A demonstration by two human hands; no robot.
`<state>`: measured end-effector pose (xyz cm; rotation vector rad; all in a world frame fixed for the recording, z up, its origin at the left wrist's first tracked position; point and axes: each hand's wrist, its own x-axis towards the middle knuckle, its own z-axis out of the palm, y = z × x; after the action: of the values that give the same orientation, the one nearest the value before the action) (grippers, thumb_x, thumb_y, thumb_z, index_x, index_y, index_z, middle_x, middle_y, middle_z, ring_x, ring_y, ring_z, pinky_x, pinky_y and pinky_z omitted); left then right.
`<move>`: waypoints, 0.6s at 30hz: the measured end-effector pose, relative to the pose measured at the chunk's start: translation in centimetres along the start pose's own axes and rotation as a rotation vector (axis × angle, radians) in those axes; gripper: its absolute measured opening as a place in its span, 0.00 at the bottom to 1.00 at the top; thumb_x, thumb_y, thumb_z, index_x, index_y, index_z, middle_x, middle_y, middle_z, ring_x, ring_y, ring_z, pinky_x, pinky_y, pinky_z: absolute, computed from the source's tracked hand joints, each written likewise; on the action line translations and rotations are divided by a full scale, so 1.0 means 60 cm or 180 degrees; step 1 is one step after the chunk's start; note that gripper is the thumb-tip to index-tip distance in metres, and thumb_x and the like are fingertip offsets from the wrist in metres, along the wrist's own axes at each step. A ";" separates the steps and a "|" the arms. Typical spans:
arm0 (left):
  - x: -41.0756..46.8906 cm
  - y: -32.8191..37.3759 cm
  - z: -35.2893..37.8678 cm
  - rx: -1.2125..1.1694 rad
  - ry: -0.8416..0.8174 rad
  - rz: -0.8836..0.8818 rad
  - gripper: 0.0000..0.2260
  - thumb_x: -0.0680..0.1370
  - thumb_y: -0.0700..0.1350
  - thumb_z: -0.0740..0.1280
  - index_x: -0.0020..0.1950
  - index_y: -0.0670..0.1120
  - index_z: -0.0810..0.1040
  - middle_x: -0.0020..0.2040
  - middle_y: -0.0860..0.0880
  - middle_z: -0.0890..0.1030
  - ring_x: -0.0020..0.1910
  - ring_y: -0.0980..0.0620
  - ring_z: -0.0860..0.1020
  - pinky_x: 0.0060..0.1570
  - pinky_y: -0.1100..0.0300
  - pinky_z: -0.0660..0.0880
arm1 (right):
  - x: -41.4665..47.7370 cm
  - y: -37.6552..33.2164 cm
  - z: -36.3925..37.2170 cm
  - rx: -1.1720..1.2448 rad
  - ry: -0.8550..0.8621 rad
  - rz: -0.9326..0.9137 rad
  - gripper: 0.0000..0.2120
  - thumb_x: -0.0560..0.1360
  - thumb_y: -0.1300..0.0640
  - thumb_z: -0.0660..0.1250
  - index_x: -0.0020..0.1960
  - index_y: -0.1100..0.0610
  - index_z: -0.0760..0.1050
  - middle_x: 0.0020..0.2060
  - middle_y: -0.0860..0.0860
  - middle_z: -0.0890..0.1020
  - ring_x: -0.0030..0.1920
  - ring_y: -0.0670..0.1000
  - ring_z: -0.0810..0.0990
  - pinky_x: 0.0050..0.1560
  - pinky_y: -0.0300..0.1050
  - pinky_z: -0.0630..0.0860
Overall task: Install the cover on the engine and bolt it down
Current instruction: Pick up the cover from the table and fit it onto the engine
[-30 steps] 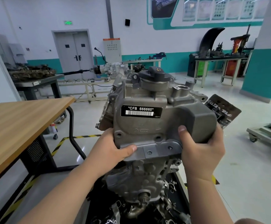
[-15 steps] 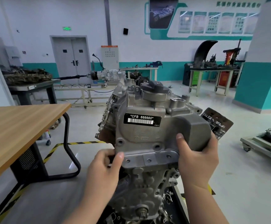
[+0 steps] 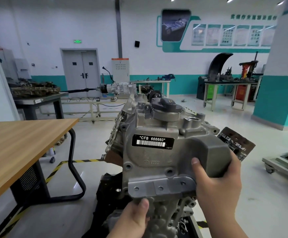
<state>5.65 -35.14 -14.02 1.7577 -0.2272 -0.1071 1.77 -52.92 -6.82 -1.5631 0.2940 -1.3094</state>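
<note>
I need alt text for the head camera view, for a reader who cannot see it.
A person's right hand grips the boxy side of a grey cast-metal engine cover, labelled CFB 666660, set against a grey metal engine; the left hand touches the cover's lower edge with its thumb. A wooden table stands at the left.

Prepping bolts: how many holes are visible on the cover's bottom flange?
3 holes on the flange, all empty: left hole, middle hole, right hole beside the right hand. That hand may hide more.
</note>
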 end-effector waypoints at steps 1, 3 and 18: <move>0.002 -0.008 0.001 0.0095 0.0244 0.0049 0.45 0.50 0.81 0.53 0.48 0.49 0.79 0.29 0.55 0.81 0.29 0.60 0.79 0.34 0.67 0.74 | -0.001 0.002 0.002 0.0001 -0.0013 -0.0044 0.31 0.60 0.44 0.72 0.62 0.36 0.66 0.47 0.20 0.72 0.47 0.24 0.72 0.40 0.26 0.68; 0.004 -0.017 0.008 -0.0016 0.0666 0.0043 0.37 0.52 0.74 0.55 0.44 0.48 0.80 0.29 0.55 0.82 0.29 0.61 0.80 0.33 0.70 0.73 | -0.002 0.004 0.006 -0.0009 -0.0060 -0.0146 0.32 0.60 0.44 0.72 0.62 0.38 0.66 0.47 0.20 0.72 0.47 0.24 0.72 0.40 0.21 0.68; 0.001 0.014 0.014 0.0445 0.0457 0.0471 0.19 0.65 0.66 0.54 0.35 0.52 0.72 0.27 0.59 0.75 0.30 0.71 0.74 0.30 0.79 0.65 | 0.001 -0.009 0.016 0.0110 0.0146 -0.0267 0.28 0.64 0.44 0.71 0.61 0.37 0.66 0.48 0.21 0.72 0.49 0.26 0.73 0.43 0.19 0.66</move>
<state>5.45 -36.08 -13.36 1.8719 -0.2642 0.1447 2.41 -52.21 -6.23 -1.5320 0.2353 -1.4097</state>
